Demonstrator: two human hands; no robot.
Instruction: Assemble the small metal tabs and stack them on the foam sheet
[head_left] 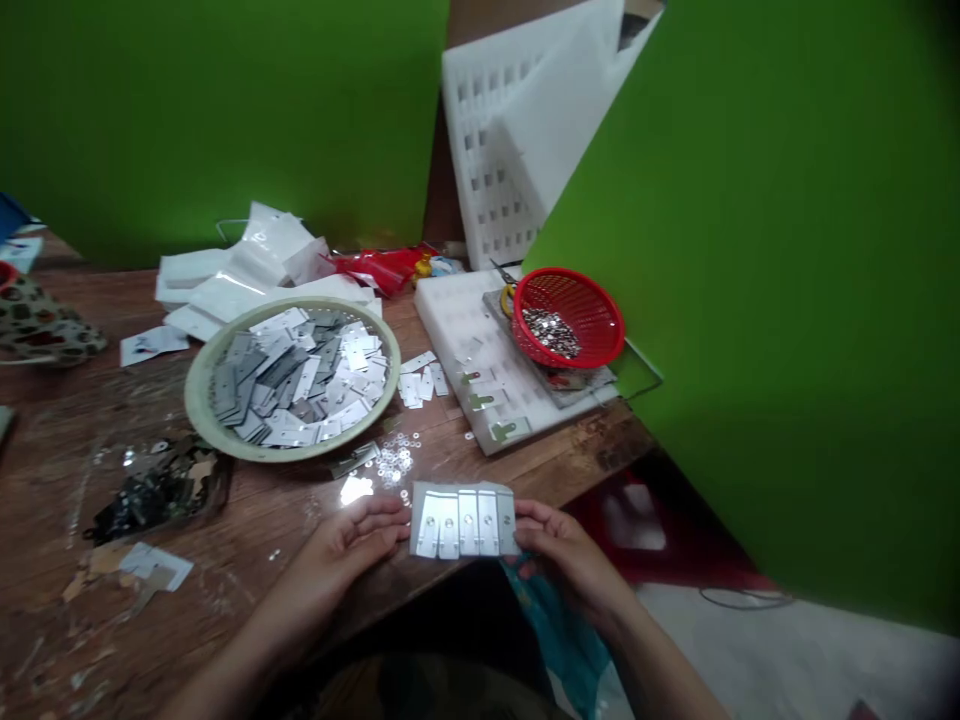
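Note:
Between my two hands, at the table's front edge, is a row of several flat silver metal plates (468, 522), side by side, each with a round mark or hole near its middle. A greyish margin shows around them; I cannot tell if it is a backing sheet. My left hand (364, 540) grips the row's left edge between thumb and fingers. At the opposite edge, my right hand (559, 545) pinches the last plate, thumb on top. Just behind the row lie many small washers (396, 458). A pale round basin (196, 400) heaped with similar plates stands behind my left hand.
A red basket (611, 335) of small metal pieces sits beside a white foam block (450, 330) with slots. Scissors (507, 298) lie behind it. Dark metal parts (161, 490) fill a clear tray at left. Green panels (750, 300) rise at the back and right.

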